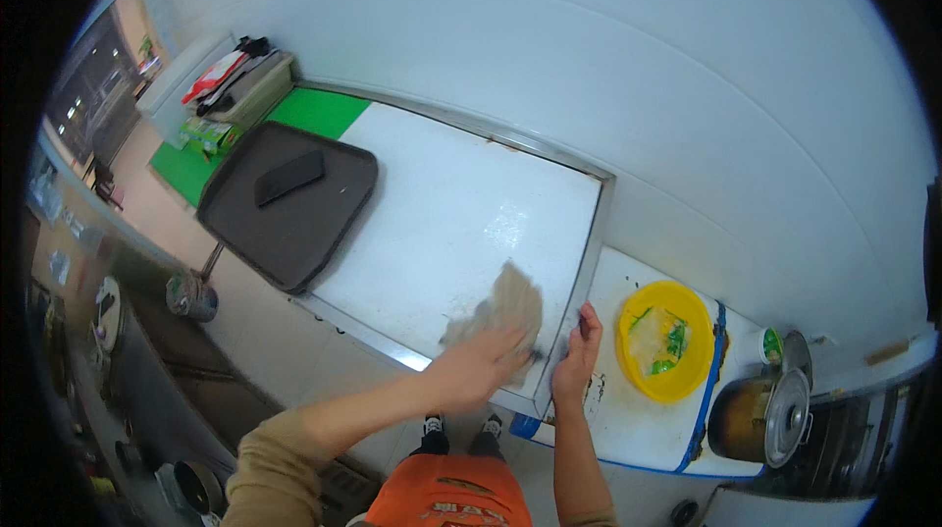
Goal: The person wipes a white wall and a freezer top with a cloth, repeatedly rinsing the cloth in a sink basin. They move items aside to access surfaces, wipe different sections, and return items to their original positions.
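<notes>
My left hand (476, 365) presses on a beige cleaning cloth (515, 301), which lies crumpled on the white tabletop (442, 184) near its front right corner. Motion smears the fingers a little, and the cloth spreads out beyond them. Beside the table's right metal rim (581, 277) is my right hand (577, 355), its fingers extended along the edge with nothing visible in them. A wet, shiny patch shows on the white surface beyond the cloth.
A dark tray (324, 218) holding a black flat object (289, 178) covers the table's left part. Behind it stand a bin of folded things (257, 90) and a green box (211, 136). At right, a lower surface bears a yellow basin (636, 380) and a lidded pot (738, 419).
</notes>
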`<state>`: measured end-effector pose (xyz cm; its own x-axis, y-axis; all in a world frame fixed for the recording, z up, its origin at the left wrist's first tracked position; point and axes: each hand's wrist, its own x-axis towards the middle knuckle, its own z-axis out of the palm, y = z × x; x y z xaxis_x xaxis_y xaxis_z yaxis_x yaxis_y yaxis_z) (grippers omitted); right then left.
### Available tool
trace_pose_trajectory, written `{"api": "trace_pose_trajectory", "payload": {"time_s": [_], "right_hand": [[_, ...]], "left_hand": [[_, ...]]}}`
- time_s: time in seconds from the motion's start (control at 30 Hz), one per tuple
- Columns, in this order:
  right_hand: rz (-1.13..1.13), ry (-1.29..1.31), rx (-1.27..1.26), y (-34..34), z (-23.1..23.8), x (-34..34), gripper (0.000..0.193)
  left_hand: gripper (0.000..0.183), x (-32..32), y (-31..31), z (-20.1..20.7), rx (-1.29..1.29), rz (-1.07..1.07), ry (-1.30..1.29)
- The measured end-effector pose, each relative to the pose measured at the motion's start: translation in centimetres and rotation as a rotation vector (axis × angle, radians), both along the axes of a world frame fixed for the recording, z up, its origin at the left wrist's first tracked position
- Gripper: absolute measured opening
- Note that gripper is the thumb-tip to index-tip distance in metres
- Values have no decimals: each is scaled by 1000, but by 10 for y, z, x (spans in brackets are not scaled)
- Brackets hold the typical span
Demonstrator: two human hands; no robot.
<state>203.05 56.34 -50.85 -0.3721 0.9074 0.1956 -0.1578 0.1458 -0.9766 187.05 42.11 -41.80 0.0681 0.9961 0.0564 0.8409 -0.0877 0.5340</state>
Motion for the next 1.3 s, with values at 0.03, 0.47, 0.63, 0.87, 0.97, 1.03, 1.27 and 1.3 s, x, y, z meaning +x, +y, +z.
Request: {"api": "trace_pose_trajectory", "payload": {"time_s": [0.03, 0.47, 0.63, 0.87, 0.97, 1.03, 1.27, 1.3], "right_hand": [[-15, -7, 40, 0, 1, 0, 48], [-28, 12, 4, 1, -1, 2, 45], [19, 70, -46, 4, -4, 3, 46], [30, 56, -22, 5, -6, 5, 46], [54, 24, -27, 3, -1, 7, 46], [63, 16, -31, 4, 5, 8, 46], [199, 42, -176, 19, 9, 22, 44], [215, 21, -178, 22, 8, 26, 44]], "left_hand": [[47, 7, -8, -6, 4, -40, 46], [47, 5, 45, -29, 50, 111, 149], [41, 0, 21, -21, 140, 32, 13], [43, -94, -20, 3, -212, 574, 71], [40, -26, -23, -23, -119, 263, -84], [37, 15, -31, -35, 56, 133, -3], [42, -65, -148, -6, 55, 413, 254], [39, -83, -164, -7, -136, 656, 315]]}}
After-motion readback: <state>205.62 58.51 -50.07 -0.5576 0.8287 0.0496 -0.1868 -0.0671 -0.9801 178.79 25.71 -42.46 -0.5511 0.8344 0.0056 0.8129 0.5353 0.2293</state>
